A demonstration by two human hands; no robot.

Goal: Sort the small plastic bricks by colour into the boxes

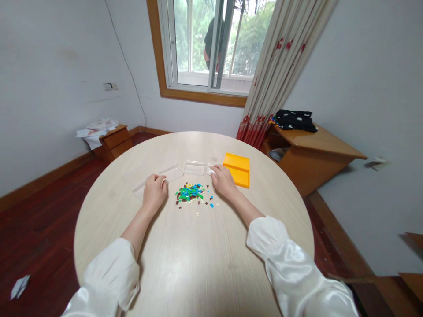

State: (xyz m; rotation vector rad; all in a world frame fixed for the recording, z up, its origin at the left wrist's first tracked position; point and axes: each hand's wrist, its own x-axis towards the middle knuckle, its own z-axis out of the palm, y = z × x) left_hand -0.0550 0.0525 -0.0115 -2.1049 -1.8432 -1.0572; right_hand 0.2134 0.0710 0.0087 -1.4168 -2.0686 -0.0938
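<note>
A loose heap of small building bricks (191, 193), in green, blue, brown, yellow and cream, lies on the round table between my hands. Beyond it, shallow clear plastic trays form an arc; the middle tray (194, 167) stands free of both hands. My left hand (155, 190) has curled fingers at the left trays, hiding part of the outer left tray (139, 191) and reaching the inner left tray (170, 173). With bent fingers, my right hand (224, 179) grips the clear right tray (209, 170), mostly covered by it. Right of that hand is a yellow open case (241, 171).
The round wooden table (194, 264) fills the middle. A low cabinet (115, 140) with papers stands at the back left, a wooden desk (317, 143) with black cloth at the right. Behind are a window and a curtain (267, 79). A person (213, 42) is visible outside the window.
</note>
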